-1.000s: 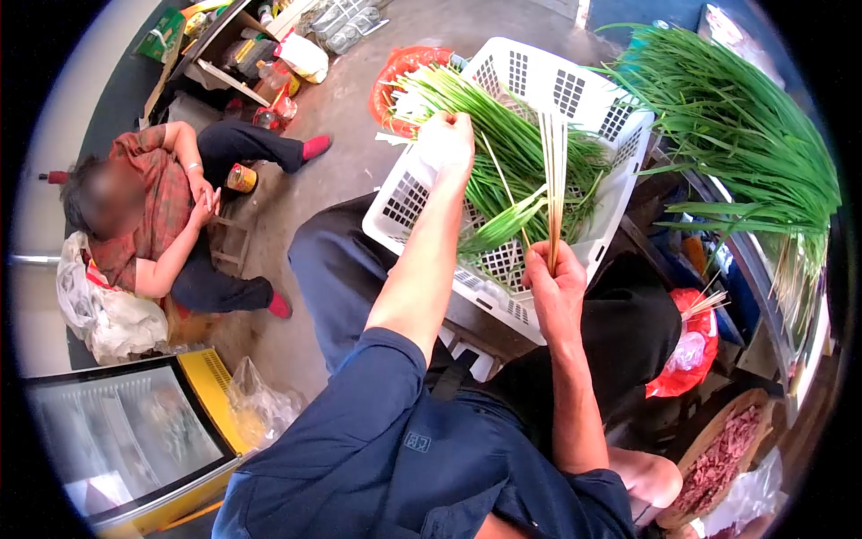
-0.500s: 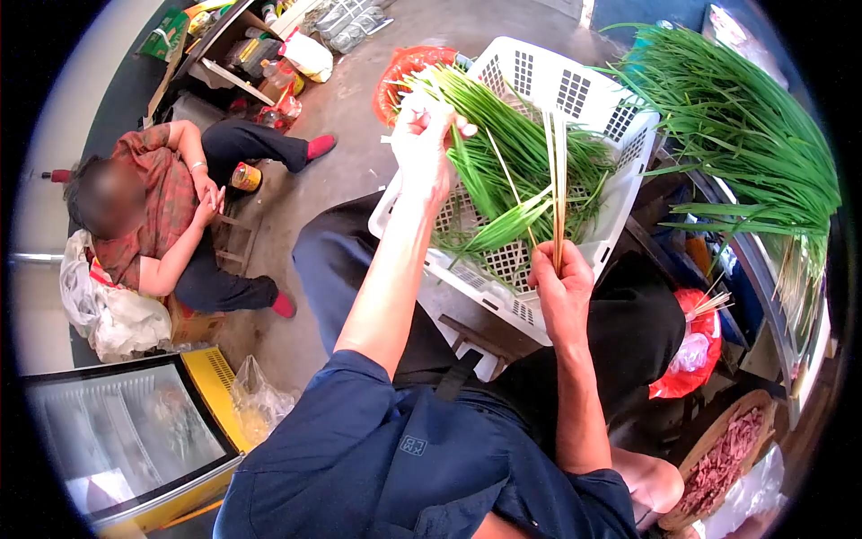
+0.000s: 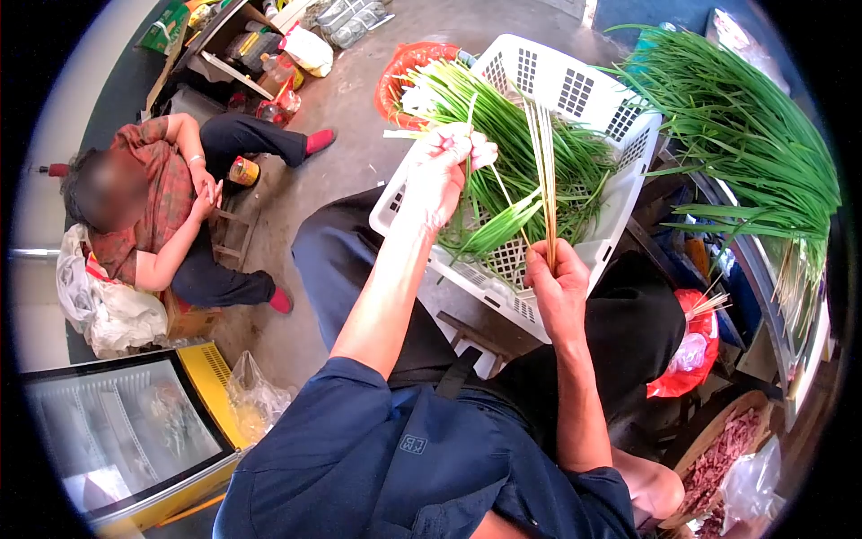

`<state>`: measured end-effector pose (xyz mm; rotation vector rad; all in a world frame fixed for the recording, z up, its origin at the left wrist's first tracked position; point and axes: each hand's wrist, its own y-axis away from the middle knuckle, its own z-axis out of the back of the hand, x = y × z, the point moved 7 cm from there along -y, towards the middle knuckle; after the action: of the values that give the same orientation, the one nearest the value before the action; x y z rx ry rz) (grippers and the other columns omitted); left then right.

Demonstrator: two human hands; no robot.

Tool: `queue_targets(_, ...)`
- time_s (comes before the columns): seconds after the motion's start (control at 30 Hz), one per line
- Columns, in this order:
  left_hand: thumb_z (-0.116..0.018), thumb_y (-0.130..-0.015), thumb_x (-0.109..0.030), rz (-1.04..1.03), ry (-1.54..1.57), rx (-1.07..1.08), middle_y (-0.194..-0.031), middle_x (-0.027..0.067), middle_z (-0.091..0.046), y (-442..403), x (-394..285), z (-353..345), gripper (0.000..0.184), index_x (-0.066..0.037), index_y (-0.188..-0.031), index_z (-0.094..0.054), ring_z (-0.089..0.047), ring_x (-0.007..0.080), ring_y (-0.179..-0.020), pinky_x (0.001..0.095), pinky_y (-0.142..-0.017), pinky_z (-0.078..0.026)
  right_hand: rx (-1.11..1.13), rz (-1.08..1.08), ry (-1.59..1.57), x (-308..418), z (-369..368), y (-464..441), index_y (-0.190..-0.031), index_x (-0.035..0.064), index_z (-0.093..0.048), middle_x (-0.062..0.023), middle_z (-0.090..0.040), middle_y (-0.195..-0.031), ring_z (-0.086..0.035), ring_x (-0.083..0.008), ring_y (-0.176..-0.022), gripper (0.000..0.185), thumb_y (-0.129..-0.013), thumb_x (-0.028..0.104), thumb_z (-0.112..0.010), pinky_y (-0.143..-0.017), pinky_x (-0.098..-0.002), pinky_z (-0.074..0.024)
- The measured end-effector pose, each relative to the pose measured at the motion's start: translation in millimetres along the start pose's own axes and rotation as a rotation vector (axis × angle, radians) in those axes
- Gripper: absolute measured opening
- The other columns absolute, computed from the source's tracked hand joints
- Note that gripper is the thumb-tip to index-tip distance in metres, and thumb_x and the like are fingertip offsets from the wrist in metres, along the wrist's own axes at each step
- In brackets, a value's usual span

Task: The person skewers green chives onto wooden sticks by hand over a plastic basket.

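At the white basket (image 3: 549, 74), the left hand (image 3: 433, 180) pinched a green stalk (image 3: 471, 112) beside the tip of a lone skewer (image 3: 505, 192), which slanted up-left from the right hand (image 3: 562, 286), closed around upright skewers (image 3: 548, 180).

Navy short-sleeved shirt (image 3: 377, 458), small square outlined letter logo, black trousers (image 3: 628, 328)

Both arms (image 3: 384, 292) reach forward, left hand (image 3: 442, 171) farther out than right hand (image 3: 560, 286), fingers curled.

Head-worn, facing forward and down.
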<state>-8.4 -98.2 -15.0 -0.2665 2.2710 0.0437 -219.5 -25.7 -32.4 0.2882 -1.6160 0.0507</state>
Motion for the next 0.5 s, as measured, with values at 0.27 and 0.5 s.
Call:
queue_targets(0.27,-0.055,-0.091,-0.001,0.007,0.011,0.008,-0.098,0.0141,-0.064,2.2,-3.1,-7.9,0.016,0.003,-0.107,-0.058,-0.065,0.0273,-0.091,0.0428,-0.087,-0.055,0.004,0.000,0.015,-1.0,-0.8,-0.3,-0.086,0.0030,-0.058,0.0026,-0.053,-0.064,-0.049,-0.0051,-0.058,0.010,-0.091,0.011,-0.060,-0.053,-0.0217,-0.0397)
queue_targets(0.5,-0.057,-0.091,-0.001,-0.030,0.024,-0.059,-0.097,0.0156,-0.065,3.4,-7.0,-9.3,0.017,0.002,-0.107,-0.059,-0.066,0.0280,-0.089,0.0428,-0.085,-0.056,0.008,-0.001,0.034,2.0,-1.1,0.3,-0.086,0.0030,-0.058,0.0026,-0.054,-0.064,-0.049,-0.0051,-0.058,0.010,-0.091,0.011,-0.060,-0.053,-0.0216,-0.0398)
